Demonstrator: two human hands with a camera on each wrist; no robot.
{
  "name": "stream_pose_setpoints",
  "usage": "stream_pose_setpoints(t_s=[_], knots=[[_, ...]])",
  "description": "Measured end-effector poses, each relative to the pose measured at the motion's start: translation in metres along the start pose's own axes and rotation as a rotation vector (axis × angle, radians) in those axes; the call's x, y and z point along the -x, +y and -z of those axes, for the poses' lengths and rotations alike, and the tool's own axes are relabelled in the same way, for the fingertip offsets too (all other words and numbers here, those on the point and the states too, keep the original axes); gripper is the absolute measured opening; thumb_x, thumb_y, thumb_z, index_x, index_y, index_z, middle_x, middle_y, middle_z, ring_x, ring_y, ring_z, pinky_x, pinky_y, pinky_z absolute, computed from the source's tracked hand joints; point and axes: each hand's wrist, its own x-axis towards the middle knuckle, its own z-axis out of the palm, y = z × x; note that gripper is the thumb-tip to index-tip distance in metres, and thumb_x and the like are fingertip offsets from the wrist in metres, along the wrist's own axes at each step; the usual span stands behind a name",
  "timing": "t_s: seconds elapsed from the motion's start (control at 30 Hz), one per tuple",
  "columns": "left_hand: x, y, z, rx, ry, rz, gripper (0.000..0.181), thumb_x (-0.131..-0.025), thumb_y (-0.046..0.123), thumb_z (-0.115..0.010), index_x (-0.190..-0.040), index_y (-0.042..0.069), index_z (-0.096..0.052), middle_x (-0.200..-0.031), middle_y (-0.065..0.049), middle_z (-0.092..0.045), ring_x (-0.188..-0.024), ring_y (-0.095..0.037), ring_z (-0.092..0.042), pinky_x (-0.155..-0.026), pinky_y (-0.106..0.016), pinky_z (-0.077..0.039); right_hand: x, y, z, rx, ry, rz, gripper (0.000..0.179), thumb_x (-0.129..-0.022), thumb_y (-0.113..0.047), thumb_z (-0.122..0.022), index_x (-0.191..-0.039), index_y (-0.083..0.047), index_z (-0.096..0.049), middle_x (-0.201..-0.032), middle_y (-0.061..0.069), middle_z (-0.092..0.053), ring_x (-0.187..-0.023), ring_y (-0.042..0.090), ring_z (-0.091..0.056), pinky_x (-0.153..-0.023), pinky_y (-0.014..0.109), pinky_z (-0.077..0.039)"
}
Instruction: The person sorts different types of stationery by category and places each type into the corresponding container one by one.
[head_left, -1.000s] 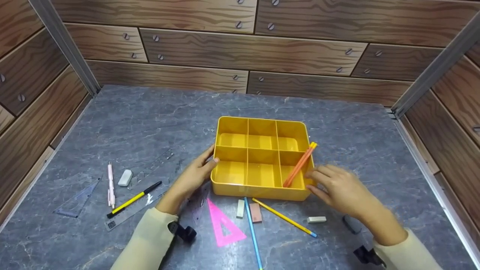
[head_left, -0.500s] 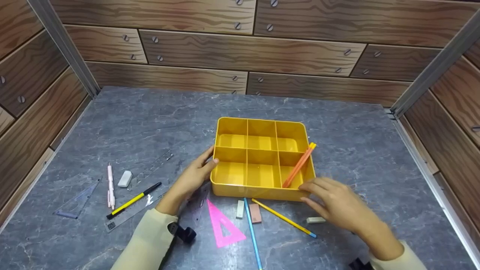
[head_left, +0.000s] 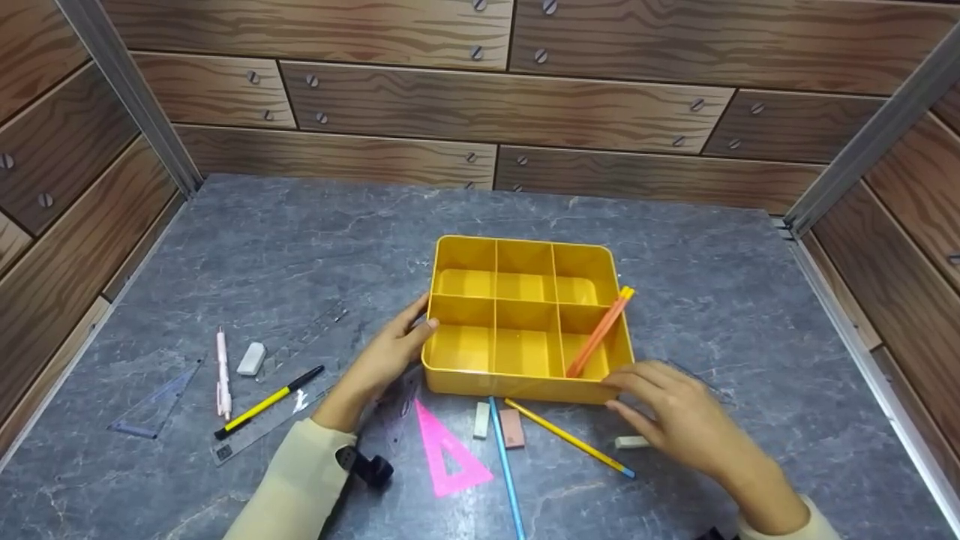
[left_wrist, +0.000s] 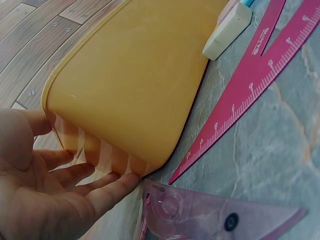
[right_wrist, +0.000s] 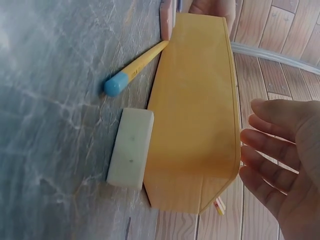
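Note:
A yellow divided organizer box (head_left: 525, 386) stands on the table, split into several compartments. Orange pencils (head_left: 600, 334) lean in its near right compartment, their yellow ends over the rim. My left hand (head_left: 386, 349) holds the box's left side, thumb at the rim and fingers along the outer wall, as the left wrist view also shows. At the near right corner is my right hand (head_left: 667, 409), fingertips right at the rim and thumb apart from them. In the right wrist view its relaxed fingers (right_wrist: 267, 150) hold nothing. A white eraser (right_wrist: 131, 150) lies below the right hand.
Before the box lie a pink set square (head_left: 427, 450), a blue pencil (head_left: 506, 469), a yellow pencil (head_left: 570, 437), a pink eraser (head_left: 511, 429) and a small white eraser (head_left: 481, 421). To the left are a yellow-black pen (head_left: 266, 405), a pale pink pen (head_left: 223, 375), an eraser (head_left: 251, 359) and clear rulers.
My right hand has moved from the box's right side toward me, to its near right corner. The left hand, the box and the pencils stay nearly in place.

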Motion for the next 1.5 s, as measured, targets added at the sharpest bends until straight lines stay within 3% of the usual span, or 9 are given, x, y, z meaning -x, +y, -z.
stream_pose_setpoints(t_s=[0.27, 0.43, 0.7, 0.93, 1.27, 1.5], knots=[[0.001, 0.0, 0.001, 0.045, -0.039, 0.0, 0.061, -0.104, 0.02, -0.049, -0.156, 0.009, -0.019, -0.159, -0.019, -0.019, -0.133, -0.04, -0.041, -0.107, -0.046, -0.039, 0.013, 0.015, 0.005, 0.003, 0.025, -0.103, 0.037, -0.076, -0.014, -0.082, -0.111, -0.014, -0.071, -0.109, -0.003, -0.068, -0.099, 0.017, -0.063, -0.085, 0.036, -0.053], [0.001, 0.0, 0.001, 0.027, -0.03, 0.001, 0.061, -0.104, 0.021, -0.05, -0.156, 0.01, -0.02, -0.159, -0.019, -0.019, -0.132, -0.04, -0.042, -0.106, -0.046, -0.04, 0.02, 0.026, 0.009, 0.02, 0.041, -0.148, 0.04, -0.074, -0.01, -0.084, -0.112, -0.012, -0.071, -0.109, -0.002, -0.068, -0.097, 0.018, -0.064, -0.084, 0.034, -0.053], [0.001, 0.0, 0.0, 0.015, -0.018, 0.003, 0.061, -0.103, 0.021, -0.05, -0.156, 0.01, -0.021, -0.159, -0.019, -0.019, -0.133, -0.039, -0.041, -0.106, -0.046, -0.04, 0.03, 0.042, 0.013, 0.027, -0.055, -0.328, 0.037, -0.08, -0.014, -0.081, -0.115, -0.01, -0.069, -0.109, 0.002, -0.068, -0.1, 0.024, -0.064, -0.083, 0.046, -0.054], [0.001, 0.001, -0.001, 0.012, -0.011, 0.006, 0.061, -0.103, 0.021, -0.051, -0.156, 0.011, -0.023, -0.159, -0.02, -0.02, -0.133, -0.039, -0.042, -0.106, -0.045, -0.04, 0.039, 0.057, 0.013, 0.035, -0.114, -0.396, 0.036, -0.084, -0.016, -0.078, -0.117, -0.007, -0.068, -0.111, 0.01, -0.069, -0.102, 0.034, -0.064, -0.087, 0.055, -0.051], [0.0, 0.001, 0.0, 0.022, -0.032, -0.018, 0.059, -0.104, 0.018, -0.049, -0.156, 0.008, -0.021, -0.159, -0.017, -0.021, -0.133, -0.039, -0.042, -0.105, -0.045, -0.041, 0.049, 0.074, 0.009, 0.072, -0.174, -0.498, 0.035, -0.086, -0.016, -0.075, -0.117, -0.003, -0.068, -0.114, 0.019, -0.067, -0.105, 0.042, -0.061, -0.089, 0.06, -0.047], [-0.001, 0.0, 0.0, 0.021, -0.031, -0.019, 0.06, -0.104, 0.018, -0.049, -0.156, 0.008, -0.021, -0.159, -0.017, -0.02, -0.133, -0.04, -0.041, -0.105, -0.046, -0.041, 0.054, 0.086, 0.012, 0.081, -0.267, -0.578, 0.039, -0.088, -0.019, -0.072, -0.119, 0.002, -0.065, -0.118, 0.028, -0.062, -0.109, 0.049, -0.057, -0.09, 0.065, -0.043]])
